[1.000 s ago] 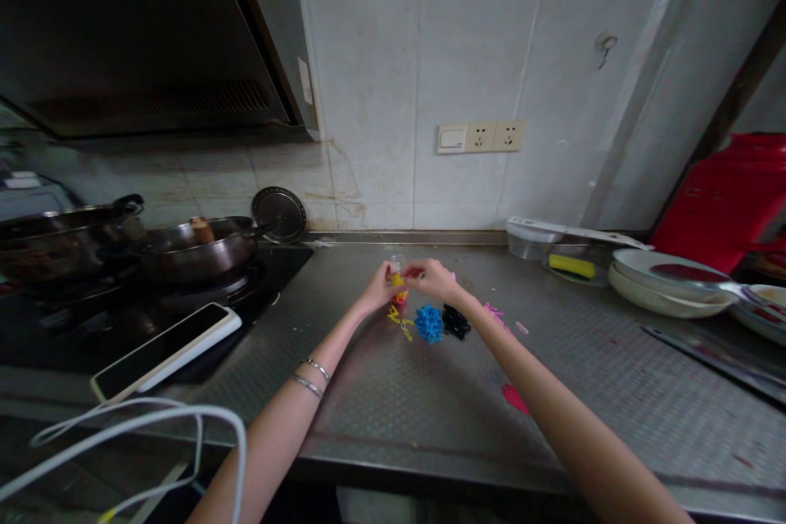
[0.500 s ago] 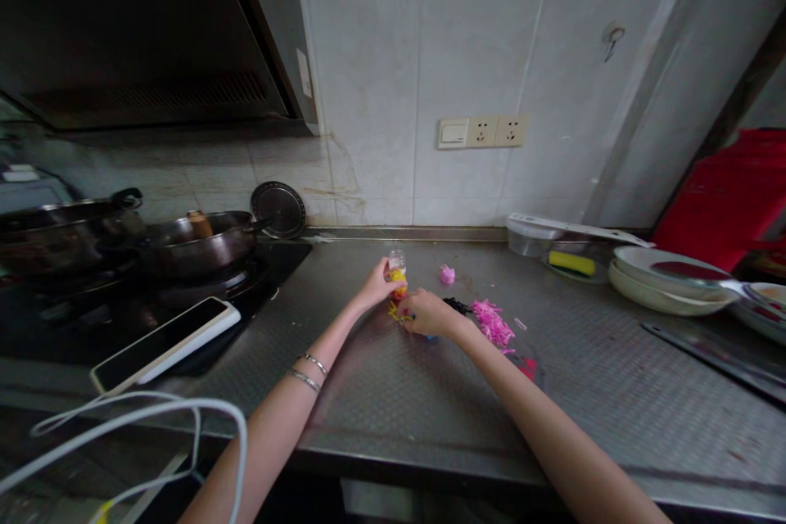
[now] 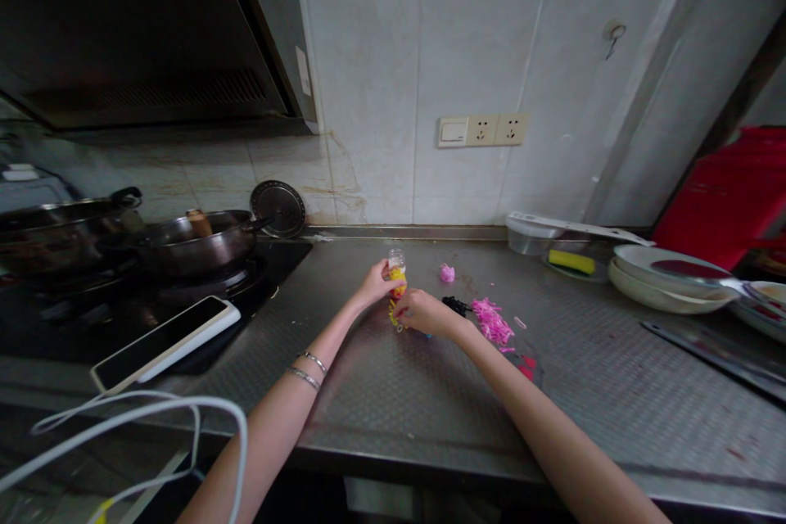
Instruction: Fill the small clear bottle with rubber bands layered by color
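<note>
My left hand [image 3: 376, 284] is wrapped round a small clear bottle [image 3: 397, 268] partly filled with yellow bits, held upright on the steel counter [image 3: 430, 393]. Just right of the bottle, my right hand [image 3: 423, 313] is closed in a pinch over some yellow bands [image 3: 393, 314] on the counter. A black pile [image 3: 458, 305] and a pink pile [image 3: 491, 322] lie right of that hand. A small pink piece [image 3: 447, 273] sits further back. A blue pile is mostly hidden under my right hand.
A stove with two pans [image 3: 184, 241] and a phone [image 3: 165, 341] is to the left. White cables [image 3: 141, 417] hang at the front left. Plates [image 3: 669, 278], a sponge [image 3: 571, 262] and a clear container [image 3: 531, 236] stand at the right. A knife [image 3: 712, 352] lies near them.
My right hand left the bottle's mouth, dropped to the bands on the counter, and has now lifted slightly toward the bottle. The left hand kept holding the bottle.
</note>
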The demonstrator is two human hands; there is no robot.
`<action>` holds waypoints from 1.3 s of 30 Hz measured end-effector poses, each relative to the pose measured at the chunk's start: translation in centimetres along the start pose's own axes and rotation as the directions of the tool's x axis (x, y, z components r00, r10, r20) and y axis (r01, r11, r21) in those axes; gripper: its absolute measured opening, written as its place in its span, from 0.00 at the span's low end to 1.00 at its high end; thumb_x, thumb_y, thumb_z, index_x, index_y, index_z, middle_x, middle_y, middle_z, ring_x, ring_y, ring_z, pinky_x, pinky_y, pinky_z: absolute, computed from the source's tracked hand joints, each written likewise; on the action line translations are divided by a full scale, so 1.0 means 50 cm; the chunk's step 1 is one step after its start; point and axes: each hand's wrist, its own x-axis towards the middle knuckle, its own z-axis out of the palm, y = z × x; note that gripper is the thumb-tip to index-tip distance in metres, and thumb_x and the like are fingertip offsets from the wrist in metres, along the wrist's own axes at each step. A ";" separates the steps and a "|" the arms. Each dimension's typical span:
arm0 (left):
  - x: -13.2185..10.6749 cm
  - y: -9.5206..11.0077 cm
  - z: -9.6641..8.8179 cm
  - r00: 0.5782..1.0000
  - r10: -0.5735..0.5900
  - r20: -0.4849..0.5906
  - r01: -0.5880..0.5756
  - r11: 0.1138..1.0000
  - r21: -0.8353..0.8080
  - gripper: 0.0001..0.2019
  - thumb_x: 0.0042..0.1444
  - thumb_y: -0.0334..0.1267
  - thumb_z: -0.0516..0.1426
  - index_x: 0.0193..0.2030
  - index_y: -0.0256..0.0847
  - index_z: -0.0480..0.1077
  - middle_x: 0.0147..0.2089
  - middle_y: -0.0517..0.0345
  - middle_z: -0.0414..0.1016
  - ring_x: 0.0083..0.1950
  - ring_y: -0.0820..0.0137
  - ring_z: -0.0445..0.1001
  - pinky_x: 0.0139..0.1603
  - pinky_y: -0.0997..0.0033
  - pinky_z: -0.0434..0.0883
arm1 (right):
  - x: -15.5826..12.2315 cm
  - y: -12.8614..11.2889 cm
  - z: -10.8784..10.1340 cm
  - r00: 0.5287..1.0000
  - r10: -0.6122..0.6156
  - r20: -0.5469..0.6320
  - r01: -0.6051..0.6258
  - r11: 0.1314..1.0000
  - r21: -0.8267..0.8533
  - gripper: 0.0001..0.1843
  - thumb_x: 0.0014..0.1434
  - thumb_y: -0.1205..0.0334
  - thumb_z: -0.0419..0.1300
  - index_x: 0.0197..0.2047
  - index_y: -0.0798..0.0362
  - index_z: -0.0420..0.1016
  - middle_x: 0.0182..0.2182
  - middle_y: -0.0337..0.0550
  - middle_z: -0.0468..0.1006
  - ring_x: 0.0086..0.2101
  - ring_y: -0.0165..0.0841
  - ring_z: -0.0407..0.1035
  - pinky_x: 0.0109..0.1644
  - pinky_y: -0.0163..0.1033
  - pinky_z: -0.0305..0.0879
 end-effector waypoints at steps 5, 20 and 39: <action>0.003 -0.007 -0.002 1.000 0.025 0.014 -0.024 0.998 -0.050 0.21 0.36 0.31 0.64 0.39 0.33 0.63 0.43 0.48 0.72 0.45 0.66 0.70 0.49 0.63 0.64 | 0.009 0.012 -0.029 0.958 0.089 -0.273 0.010 0.940 0.340 0.13 0.50 0.67 0.54 0.36 0.54 0.77 0.32 0.41 0.78 0.31 0.30 0.69 0.37 0.33 0.62; 0.002 -0.014 -0.006 1.000 0.007 -0.021 -0.006 0.999 0.036 0.19 0.35 0.32 0.63 0.36 0.34 0.64 0.36 0.56 0.71 0.40 0.69 0.70 0.44 0.66 0.65 | 0.133 0.078 -0.093 0.732 0.295 -0.615 0.076 0.861 0.503 0.12 0.45 0.64 0.60 0.36 0.57 0.75 0.29 0.44 0.77 0.30 0.31 0.69 0.38 0.36 0.65; -0.001 0.005 -0.003 0.999 0.036 0.036 -0.035 0.999 -0.007 0.18 0.37 0.31 0.62 0.38 0.34 0.64 0.40 0.52 0.72 0.43 0.67 0.71 0.48 0.63 0.65 | 0.041 0.003 -0.090 0.892 0.096 -0.441 0.008 0.973 0.229 0.11 0.52 0.62 0.53 0.34 0.55 0.75 0.29 0.42 0.76 0.30 0.29 0.67 0.35 0.32 0.61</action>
